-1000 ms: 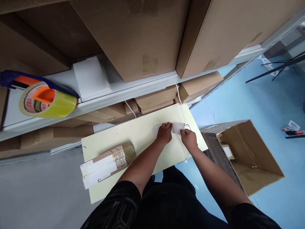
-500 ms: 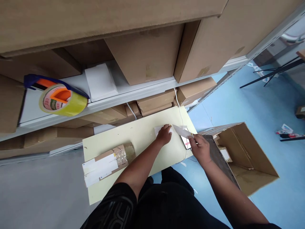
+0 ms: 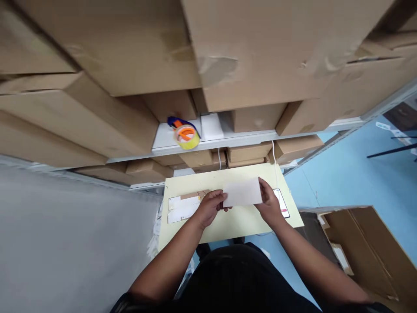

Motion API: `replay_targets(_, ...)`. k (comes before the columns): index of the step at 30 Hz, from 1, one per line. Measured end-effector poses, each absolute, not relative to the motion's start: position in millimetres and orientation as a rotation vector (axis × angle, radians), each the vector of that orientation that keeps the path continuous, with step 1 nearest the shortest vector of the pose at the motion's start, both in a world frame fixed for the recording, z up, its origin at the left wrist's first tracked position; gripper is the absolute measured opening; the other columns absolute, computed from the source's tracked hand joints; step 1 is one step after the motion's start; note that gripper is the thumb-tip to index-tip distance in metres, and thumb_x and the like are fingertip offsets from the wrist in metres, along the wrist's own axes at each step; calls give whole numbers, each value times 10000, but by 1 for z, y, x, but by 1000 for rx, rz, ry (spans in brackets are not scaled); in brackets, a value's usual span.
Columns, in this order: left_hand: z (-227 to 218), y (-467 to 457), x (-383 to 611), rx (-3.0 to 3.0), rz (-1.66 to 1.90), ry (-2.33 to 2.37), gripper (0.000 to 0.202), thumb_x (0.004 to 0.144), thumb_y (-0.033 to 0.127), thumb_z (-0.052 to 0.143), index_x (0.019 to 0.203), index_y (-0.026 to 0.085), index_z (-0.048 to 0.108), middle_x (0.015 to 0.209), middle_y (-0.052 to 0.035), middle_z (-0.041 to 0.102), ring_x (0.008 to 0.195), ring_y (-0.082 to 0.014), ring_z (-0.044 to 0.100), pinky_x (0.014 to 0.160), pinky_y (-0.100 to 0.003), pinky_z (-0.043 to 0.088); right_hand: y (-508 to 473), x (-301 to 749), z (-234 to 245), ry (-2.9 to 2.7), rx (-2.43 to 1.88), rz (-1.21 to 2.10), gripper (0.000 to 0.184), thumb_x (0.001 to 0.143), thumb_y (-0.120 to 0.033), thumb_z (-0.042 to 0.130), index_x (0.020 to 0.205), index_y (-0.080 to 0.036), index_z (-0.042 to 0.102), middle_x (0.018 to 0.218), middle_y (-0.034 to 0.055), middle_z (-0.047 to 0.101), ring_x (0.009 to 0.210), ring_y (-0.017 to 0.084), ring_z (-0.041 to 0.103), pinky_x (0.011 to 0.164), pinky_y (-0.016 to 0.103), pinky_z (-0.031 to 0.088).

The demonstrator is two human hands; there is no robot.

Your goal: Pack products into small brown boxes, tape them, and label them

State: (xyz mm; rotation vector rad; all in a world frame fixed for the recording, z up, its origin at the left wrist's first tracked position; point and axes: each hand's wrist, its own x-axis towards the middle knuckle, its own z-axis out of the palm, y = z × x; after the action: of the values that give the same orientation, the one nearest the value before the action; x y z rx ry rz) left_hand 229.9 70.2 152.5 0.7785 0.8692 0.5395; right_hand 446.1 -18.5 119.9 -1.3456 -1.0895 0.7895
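1. Far L: brown carton (image 3: 190,196) is lying on the tabletop (image 3: 237,225), white sheets (image 3: 182,210) covering much of its visible top; this part is looking done, though whether they're stuck isn't showing.
2. Behind, on the shelf (image 3: 163,137): tape roll (image 3: 193,141) is sitting untouched.
3. L hand (image 3: 212,205) is pinching the L edge of a white card (image 3: 242,192), thumb on top.
4. Ctr.: card is hanging above the tabletop betw. both hands, visible face looking blank; prob. unfinished, as it isn't being set down yet.
5. R hand (image 3: 269,203) is holding the R edge.
6. Far R: phone (image 3: 283,202) is lying just beside; open box (image 3: 365,234) is standing past the tabletop.
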Motion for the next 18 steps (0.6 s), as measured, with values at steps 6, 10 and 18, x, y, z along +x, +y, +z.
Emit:
replay_targets(6,167,37,158,587,579,850,387,716,450,820,870,132,661,670,-52,669,562,-178,650,515,-272,437,-2,354,159,-1214,-1144,1137,897,810,-669,726,1541,-307,352,1557,171,473,1346,325,553,1031,509,524)
replay_targets(10,175,17,116,580,566,770,309,731,408,771,809,132,656,634,-50,644,566,-180,649,522,-271,430,8,305,200,-1317,-1116,1128,533,841,-656,700,1190,-257,643,1362,130,640,1255,302,610,1032,475,511)
replay_targets(18,214,6,50,832,642,824,381,823,517,671,832,137,695,746,-80,691,674,-196,650,634,-301,468,-7,226,258,-1062,-1194,1320,343,816,-522,764,864,-209,633,745,8,700,613,162,625,559,272,507)
